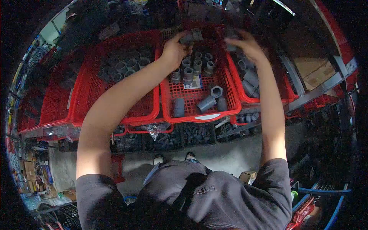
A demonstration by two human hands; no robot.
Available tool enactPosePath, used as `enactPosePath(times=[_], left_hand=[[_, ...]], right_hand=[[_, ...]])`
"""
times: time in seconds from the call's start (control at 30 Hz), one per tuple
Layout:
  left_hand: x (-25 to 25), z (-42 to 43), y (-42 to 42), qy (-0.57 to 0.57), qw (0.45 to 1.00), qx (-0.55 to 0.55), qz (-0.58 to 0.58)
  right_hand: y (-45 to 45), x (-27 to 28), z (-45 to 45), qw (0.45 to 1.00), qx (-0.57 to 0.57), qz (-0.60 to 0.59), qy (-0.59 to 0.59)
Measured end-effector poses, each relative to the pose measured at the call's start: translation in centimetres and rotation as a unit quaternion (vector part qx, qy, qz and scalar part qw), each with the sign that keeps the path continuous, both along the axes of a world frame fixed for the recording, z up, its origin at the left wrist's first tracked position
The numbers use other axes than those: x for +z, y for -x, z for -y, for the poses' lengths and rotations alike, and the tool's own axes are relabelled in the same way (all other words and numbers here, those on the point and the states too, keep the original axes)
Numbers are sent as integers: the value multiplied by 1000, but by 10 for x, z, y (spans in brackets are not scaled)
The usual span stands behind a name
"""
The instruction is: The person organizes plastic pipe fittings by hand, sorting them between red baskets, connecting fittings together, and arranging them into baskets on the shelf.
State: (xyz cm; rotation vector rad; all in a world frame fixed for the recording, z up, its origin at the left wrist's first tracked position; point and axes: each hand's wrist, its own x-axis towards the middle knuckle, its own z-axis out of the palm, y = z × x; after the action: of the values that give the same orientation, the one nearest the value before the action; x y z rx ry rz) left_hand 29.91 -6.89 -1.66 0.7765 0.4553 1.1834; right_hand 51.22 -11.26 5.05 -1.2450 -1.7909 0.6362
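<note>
My left hand [176, 50] is closed around a grey pipe fitting [191, 36] above the back of the middle red basket [234, 109]. Several grey fittings [188, 74] stand upright in that basket, while a few others [207, 104] lie or stand near its front. My right hand [247, 46] is over the back of the right red basket [249, 100], smeared by motion. A dark, blurred shape is beside its fingers, and I cannot make out whether they hold it. More grey fittings [251, 78] lie below that hand.
On the left, a wide red basket [115, 119] holds several grey fittings [132, 65]. A metal rail [318, 88] runs along the right side. Dark bins [165, 140] sit beneath the baskets, and a cardboard box [314, 69] is at the right.
</note>
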Motion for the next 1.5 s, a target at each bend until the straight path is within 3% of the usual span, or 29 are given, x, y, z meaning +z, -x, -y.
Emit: enactPosePath(times=[0.03,0.1,0.17,0.23,0.3,0.37,0.43,0.5,0.63,0.73,0.9,1.07,1.23,1.33,1.5], left_hand=[[1,1,-1,5,999,36,-21],[4,3,-1,2,999,43,-30],[4,3,-1,-1,998,51,-39],[3,3,-3,-7,998,62,-16],[1,0,-2,-7,998,53,-31],[3,3,-1,-6,998,45,-47],[3,5,-2,-24,996,56,-69],[3,6,-3,-28,995,61,-75],[-2,2,-3,-55,993,53,-86],[2,6,-4,-31,994,61,-87],[3,7,-6,-50,990,59,-117],[2,7,-10,-122,979,90,-139],[7,15,-5,-156,952,123,-233],[10,18,-5,-131,953,126,-241],[8,17,-10,-178,938,170,-243]], right_hand=[[1,-1,-1,1000,1,0,1],[1,-6,-7,962,9,272,-27],[7,-16,-12,958,54,282,-26],[11,-27,-12,921,81,376,-57],[14,-32,-15,921,123,364,-55],[25,-30,-10,879,129,457,55],[29,-35,-11,865,148,478,16],[37,-37,-12,814,113,565,72],[28,-62,-28,833,154,530,25],[34,-53,-17,830,140,536,65],[26,-74,-30,809,143,570,11],[32,-63,-17,802,93,590,14],[34,-49,-13,798,93,594,34],[31,-31,-10,832,112,543,38],[14,-24,-13,918,-23,388,-81]])
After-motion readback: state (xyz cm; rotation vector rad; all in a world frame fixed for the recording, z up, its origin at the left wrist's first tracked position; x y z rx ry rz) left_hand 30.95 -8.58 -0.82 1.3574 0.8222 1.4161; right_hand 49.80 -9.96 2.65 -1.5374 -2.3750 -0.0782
